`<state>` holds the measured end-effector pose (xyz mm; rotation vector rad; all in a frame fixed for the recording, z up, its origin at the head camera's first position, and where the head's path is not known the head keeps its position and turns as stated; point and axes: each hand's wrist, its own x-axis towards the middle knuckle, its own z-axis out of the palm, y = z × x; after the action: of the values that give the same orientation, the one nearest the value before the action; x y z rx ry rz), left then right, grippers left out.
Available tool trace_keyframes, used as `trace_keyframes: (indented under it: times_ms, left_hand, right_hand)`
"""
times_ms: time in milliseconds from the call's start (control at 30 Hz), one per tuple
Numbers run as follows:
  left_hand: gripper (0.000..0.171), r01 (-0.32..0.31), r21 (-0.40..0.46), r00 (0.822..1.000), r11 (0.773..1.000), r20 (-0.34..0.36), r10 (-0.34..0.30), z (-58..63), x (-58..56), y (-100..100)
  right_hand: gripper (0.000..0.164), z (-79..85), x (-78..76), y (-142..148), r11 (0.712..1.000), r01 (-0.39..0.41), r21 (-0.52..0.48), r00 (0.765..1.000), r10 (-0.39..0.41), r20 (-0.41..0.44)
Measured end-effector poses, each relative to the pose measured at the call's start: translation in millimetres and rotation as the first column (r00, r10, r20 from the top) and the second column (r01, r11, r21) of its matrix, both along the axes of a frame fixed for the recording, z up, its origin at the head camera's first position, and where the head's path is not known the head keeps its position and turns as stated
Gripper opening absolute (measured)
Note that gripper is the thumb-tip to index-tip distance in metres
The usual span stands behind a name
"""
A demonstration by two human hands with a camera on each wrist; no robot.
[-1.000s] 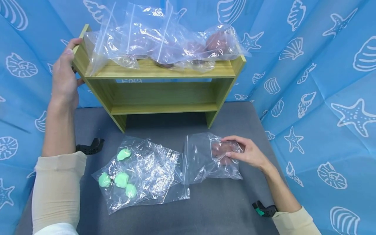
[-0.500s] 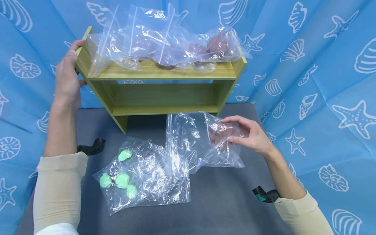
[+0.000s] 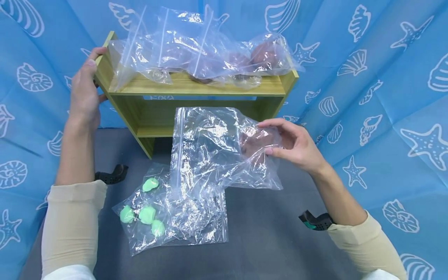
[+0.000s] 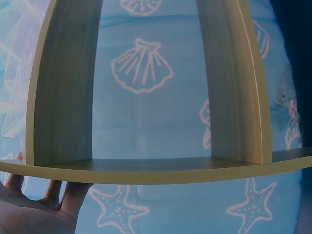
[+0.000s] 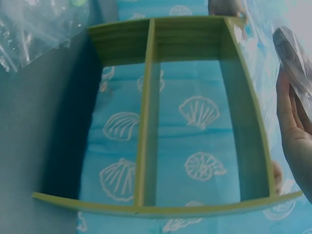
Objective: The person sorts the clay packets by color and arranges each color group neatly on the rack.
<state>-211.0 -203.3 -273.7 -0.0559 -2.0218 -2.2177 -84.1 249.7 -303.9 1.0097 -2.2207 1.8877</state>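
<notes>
My left hand (image 3: 84,93) grips the left side panel of a small two-tier wooden shelf (image 3: 199,89) near its top; in the left wrist view its fingers (image 4: 72,200) lie against the panel's outer face. With thumb and fingers my right hand (image 3: 297,147) holds a clear zip bag (image 3: 206,147) by the end that contains reddish-brown lumps. The bag is raised in front of the lower tier, its zip end pointing left. In the right wrist view the right hand (image 5: 297,141) shows at the right edge, beside the brown contents (image 5: 292,51).
Several clear zip bags (image 3: 175,46) with reddish-brown lumps crowd the upper tier. On the grey table (image 3: 259,233) lie flat clear bags (image 3: 206,229), one with several light green lumps (image 3: 147,214). A blue shell-patterned curtain (image 3: 378,128) surrounds the table.
My right hand has lifted the bag of brown lumps off the table, up and leftward toward the shelf. The left hand keeps its grip on the side panel.
</notes>
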Motion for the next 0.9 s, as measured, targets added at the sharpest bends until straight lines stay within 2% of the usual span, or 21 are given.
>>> trace_keyframes:
  times_ms: [233,500,633,800,900]
  left_hand:
    - [0.038,-0.005,-0.002,1.000,1.000,0.007,0.005,0.6,0.0,-1]
    - [0.039,-0.006,-0.026,1.000,1.000,-0.009,0.006,0.3,0.5,1]
    - [0.038,-0.004,-0.004,1.000,1.000,-0.013,0.004,1.3,0.1,1]
    - [0.038,-0.021,-0.004,1.000,1.000,0.010,0.021,2.2,-0.7,1]
    - [0.036,-0.036,0.010,0.999,0.999,-0.007,0.036,2.3,-2.1,1]
  right_hand:
    - [0.050,21.1,-3.9,-17,0.994,0.011,-0.110,1.000,-0.011,-0.001]
    - [0.047,44.9,-9.4,-36,0.987,0.087,-0.136,0.996,-0.088,0.001]
    - [0.047,57.8,-13.7,-47,0.984,0.105,-0.147,0.994,-0.109,-0.017]
    - [0.046,74.2,-16.9,-63,0.969,0.134,-0.207,0.991,-0.127,0.048]
    - [0.046,83.5,-20.5,-72,0.955,0.157,-0.252,0.986,-0.138,0.095]
